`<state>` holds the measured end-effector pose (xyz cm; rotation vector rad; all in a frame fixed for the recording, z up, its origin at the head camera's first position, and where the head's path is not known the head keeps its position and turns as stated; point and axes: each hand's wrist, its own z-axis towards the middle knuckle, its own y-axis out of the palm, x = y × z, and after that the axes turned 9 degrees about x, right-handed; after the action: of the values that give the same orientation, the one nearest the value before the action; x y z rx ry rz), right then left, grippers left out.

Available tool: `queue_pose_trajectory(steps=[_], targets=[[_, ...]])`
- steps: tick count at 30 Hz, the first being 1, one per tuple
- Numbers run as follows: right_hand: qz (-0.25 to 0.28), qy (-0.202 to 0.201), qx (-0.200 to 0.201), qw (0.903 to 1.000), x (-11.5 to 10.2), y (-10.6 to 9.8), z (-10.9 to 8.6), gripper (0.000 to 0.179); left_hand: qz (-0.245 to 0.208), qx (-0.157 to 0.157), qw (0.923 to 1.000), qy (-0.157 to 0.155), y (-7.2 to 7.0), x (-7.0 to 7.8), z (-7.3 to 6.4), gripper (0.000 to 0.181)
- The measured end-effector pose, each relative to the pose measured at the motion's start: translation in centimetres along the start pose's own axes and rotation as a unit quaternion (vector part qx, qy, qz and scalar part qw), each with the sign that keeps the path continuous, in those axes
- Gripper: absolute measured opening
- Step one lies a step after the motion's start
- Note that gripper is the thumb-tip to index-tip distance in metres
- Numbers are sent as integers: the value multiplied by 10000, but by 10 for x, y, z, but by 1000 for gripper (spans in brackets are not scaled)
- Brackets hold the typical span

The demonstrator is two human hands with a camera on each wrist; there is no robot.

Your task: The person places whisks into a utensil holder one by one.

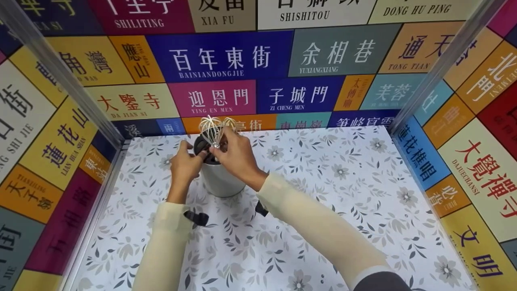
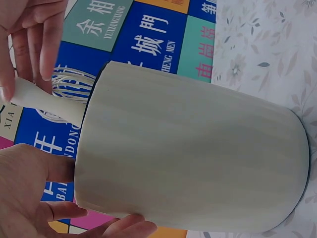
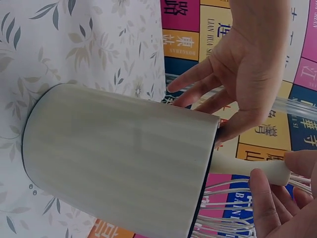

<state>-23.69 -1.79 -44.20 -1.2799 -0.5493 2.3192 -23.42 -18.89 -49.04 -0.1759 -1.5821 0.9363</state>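
A white utensil holder (image 1: 222, 182) with a dark, divided top stands upright on the table. My left hand (image 1: 186, 165) grips its rim at the left, the thumb over the edge and the fingers along the outer wall (image 2: 183, 148). Above the opening, my right hand (image 1: 239, 155) pinches a whisk by its cream handle (image 3: 247, 166). The handle's lower end is inside the holder, and the wire head (image 1: 211, 131) points up. Behind it, a second whisk (image 1: 230, 121) also shows its wires above the rim (image 3: 225, 210).
The table (image 1: 331, 210) wears a white cover with grey leaves and flowers. Panels with colourful street-name signs (image 1: 220, 56) rise at the back and both sides. Clear corner posts (image 1: 440, 60) stand at the far left and right corners.
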Motion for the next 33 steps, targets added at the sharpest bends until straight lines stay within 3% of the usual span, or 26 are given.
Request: queue_pose_trajectory(steps=[22,33], targets=[[-338,157,2,9993,14,13,-10,31,35,38,10000,-39,2,0,-1,47],[-176,291,-21,9994,21,16,-13,32,8,20,10000,-80,1,0,-1,46]])
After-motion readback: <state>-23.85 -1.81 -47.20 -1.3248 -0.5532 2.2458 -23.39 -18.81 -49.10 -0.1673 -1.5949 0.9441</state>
